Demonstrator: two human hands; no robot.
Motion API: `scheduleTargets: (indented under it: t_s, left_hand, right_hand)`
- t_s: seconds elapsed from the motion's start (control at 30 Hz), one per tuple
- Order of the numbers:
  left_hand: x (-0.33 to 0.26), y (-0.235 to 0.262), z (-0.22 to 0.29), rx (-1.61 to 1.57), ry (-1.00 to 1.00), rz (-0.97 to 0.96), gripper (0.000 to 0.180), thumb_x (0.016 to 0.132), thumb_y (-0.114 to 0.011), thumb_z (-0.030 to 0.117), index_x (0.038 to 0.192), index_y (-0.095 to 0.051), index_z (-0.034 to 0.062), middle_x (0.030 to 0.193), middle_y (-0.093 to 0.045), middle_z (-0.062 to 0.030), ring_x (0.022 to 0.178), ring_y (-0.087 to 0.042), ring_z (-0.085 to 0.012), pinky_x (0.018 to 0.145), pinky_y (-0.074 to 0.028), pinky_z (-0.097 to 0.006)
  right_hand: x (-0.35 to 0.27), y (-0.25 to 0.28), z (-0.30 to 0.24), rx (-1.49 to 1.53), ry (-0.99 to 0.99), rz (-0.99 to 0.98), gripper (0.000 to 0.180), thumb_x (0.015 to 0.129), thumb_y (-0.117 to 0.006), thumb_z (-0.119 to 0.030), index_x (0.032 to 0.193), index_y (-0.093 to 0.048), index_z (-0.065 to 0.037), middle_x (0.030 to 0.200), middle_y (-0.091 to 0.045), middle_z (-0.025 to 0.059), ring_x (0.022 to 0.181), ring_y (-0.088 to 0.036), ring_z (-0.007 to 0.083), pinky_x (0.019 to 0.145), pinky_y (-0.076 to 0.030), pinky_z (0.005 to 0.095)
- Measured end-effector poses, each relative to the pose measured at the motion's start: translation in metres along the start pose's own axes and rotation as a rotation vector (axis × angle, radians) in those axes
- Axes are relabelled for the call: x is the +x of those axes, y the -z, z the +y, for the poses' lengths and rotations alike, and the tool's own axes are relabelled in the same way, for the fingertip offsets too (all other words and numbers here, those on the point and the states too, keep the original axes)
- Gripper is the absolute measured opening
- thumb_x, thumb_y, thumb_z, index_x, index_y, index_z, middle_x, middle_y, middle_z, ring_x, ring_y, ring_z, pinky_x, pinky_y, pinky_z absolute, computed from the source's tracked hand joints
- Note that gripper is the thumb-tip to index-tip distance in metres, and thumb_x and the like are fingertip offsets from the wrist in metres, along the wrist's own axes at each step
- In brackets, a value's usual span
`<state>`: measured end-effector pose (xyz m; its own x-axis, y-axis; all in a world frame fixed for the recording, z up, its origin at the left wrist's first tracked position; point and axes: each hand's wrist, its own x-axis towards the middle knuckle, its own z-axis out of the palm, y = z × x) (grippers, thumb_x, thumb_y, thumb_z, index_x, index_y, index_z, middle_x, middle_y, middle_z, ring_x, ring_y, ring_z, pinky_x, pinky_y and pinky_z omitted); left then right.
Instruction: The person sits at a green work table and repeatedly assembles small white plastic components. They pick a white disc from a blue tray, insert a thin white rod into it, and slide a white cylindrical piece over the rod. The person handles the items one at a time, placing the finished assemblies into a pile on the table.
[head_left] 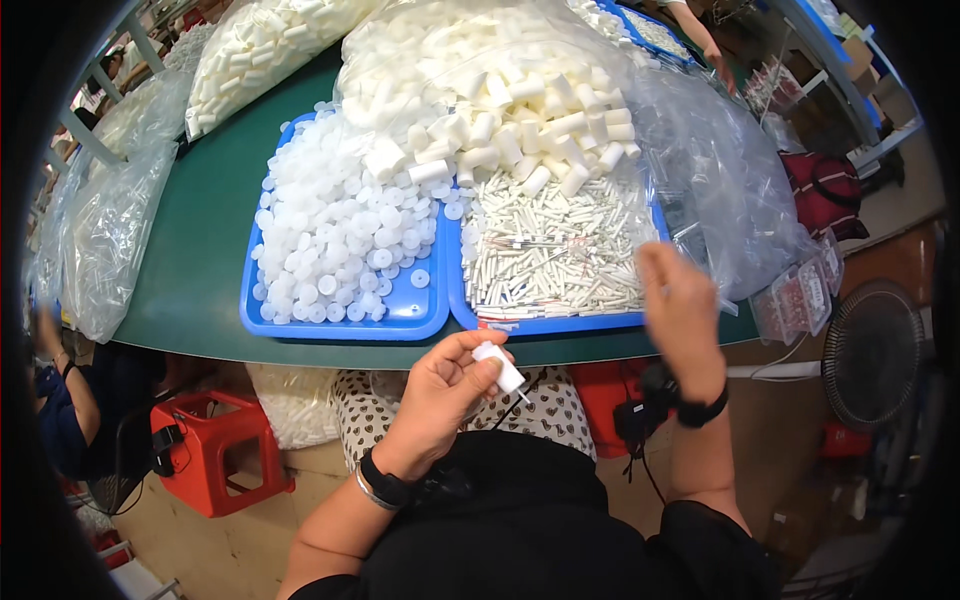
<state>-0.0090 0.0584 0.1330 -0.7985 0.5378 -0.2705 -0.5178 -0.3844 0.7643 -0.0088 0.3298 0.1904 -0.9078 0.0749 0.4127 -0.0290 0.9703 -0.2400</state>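
My left hand is closed in a pinch round a small white cylinder, held tilted in front of the table edge. A thin pale stem sticks out of its lower end. My right hand is raised over the right front corner of the right-hand blue tray. Motion smears its fingers, so whether they hold anything is unclear. Nearest to it lie many thin white sticks in that tray. Behind these, thick white cylinders spill from a clear plastic bag.
A left-hand blue tray holds translucent white discs on the green table. Clear plastic bags lie at the right, another bag at the back left. Red stool and fan stand beside the table. Other people's arms show.
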Motion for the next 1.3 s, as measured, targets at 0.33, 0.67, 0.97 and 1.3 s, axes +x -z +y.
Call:
scheduleTargets:
  t_s: [0.33, 0.67, 0.97, 1.3]
  left_hand:
    - [0.003, 0.006, -0.001, -0.286, 0.136, -0.179, 0.016, 0.102, -0.050, 0.021, 0.109, -0.050, 0.0063, 0.103, -0.064, -0.0135, 0.072, -0.060, -0.0103, 0.067, -0.050, -0.023]
    - [0.006, 0.013, 0.008, -0.227, 0.092, -0.107, 0.019, 0.102, -0.051, 0.021, 0.103, -0.055, 0.0029, 0.102, -0.061, -0.0110, 0.075, -0.056, -0.0121, 0.071, -0.048, -0.024]
    - [0.007, 0.003, 0.002, -0.304, -0.020, -0.009, 0.015, 0.102, -0.052, 0.021, 0.099, -0.052, 0.0059, 0.103, -0.060, -0.0087, 0.077, -0.054, -0.0108, 0.074, -0.046, -0.026]
    - [0.003, -0.002, -0.011, -0.154, -0.200, 0.127, 0.020, 0.103, -0.051, 0.021, 0.113, -0.048, 0.0036, 0.108, -0.057, -0.0047, 0.085, -0.054, -0.0084, 0.078, -0.047, -0.023]
  right_hand:
    - [0.008, -0.010, 0.104, -0.528, -0.186, -0.261, 0.016, 0.083, -0.064, -0.011, 0.092, -0.060, 0.002, 0.088, -0.064, 0.0224, 0.087, -0.063, 0.0417, 0.074, -0.049, 0.0495]
    - [0.010, -0.005, 0.099, -0.411, -0.336, -0.225, 0.026, 0.080, -0.058, -0.004, 0.105, -0.060, 0.002, 0.102, -0.062, 0.0273, 0.092, -0.059, 0.0481, 0.079, -0.047, 0.0526]
    - [-0.021, 0.003, -0.064, 0.623, 0.285, -0.351, 0.030, 0.080, -0.067, 0.002, 0.110, -0.061, 0.001, 0.096, -0.065, 0.0154, 0.079, -0.063, 0.0277, 0.070, -0.051, 0.0359]
    - [-0.045, -0.035, -0.087, 0.766, 0.090, -0.368, 0.028, 0.086, -0.065, 0.001, 0.113, -0.059, 0.003, 0.095, -0.066, 0.0181, 0.081, -0.066, 0.0317, 0.069, -0.053, 0.0352]
